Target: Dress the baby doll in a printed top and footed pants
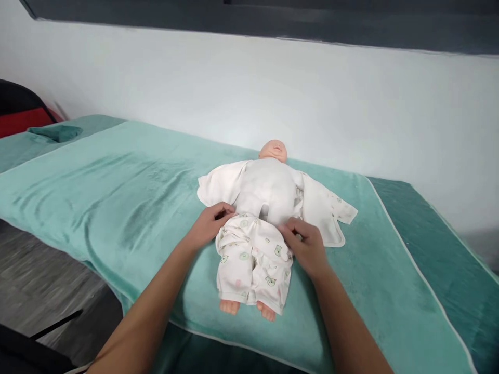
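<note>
A baby doll [273,150] lies on its back on a teal towel [128,197], head toward the wall, bare feet toward me. It wears white printed trousers [253,259], and an open white jacket [323,208] is spread under its white cloth torso. My left hand [208,226] pinches the trousers' waistband at the doll's left hip as I see it. Gripping the waistband on the other side is my right hand [307,246], fingers curled.
The towel covers a long table that runs along a white wall [351,104]. A folded teal cloth [54,132] lies at the far left end. A dark chair with red [19,111] stands beyond it. Grey floor [35,280] shows at left.
</note>
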Demonstrator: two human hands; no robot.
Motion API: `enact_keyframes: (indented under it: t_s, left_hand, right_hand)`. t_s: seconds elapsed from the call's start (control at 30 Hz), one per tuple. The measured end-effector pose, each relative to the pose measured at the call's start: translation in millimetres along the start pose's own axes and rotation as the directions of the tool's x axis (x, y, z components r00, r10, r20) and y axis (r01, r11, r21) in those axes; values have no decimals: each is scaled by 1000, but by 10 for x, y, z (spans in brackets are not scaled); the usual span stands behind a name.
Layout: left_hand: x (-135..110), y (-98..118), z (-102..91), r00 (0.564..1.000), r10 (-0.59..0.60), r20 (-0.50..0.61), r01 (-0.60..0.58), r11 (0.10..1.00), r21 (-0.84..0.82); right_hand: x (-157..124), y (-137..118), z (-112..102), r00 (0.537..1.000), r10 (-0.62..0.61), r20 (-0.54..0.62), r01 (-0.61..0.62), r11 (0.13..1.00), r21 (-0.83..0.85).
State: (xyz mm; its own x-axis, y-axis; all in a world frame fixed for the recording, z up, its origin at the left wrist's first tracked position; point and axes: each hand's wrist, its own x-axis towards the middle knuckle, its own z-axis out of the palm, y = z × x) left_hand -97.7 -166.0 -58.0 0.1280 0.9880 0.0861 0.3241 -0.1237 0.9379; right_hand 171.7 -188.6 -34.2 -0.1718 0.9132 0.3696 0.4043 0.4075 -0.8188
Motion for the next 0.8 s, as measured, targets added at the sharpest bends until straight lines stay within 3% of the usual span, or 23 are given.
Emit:
enact_keyframes:
  t_s: [0.2, 0.43, 0.57, 0.7, 0.8]
  left_hand:
    - [-214, 5, -58, 988, 14, 154, 9, 989, -147]
    - [-299, 6, -146, 935, 162, 315, -94, 971, -220]
    - [-339, -67, -112, 954, 187, 234, -105, 941, -323]
    - [-343, -111, -28, 978, 178, 106, -125, 915, -385]
    - [-334, -102, 41, 993, 118, -4, -110, 914, -391]
  right_hand:
    - [-484, 50, -54, 997, 58, -45, -52, 990, 135]
    - [-589, 57, -119, 996, 48, 81, -54, 996, 68]
    - [-542, 19, -117, 990, 99, 100, -95, 994, -48]
    - [-422, -61, -149, 980, 42, 194, -3, 981, -195]
    - [-371, -117, -129, 980, 15, 197, 51, 943, -327]
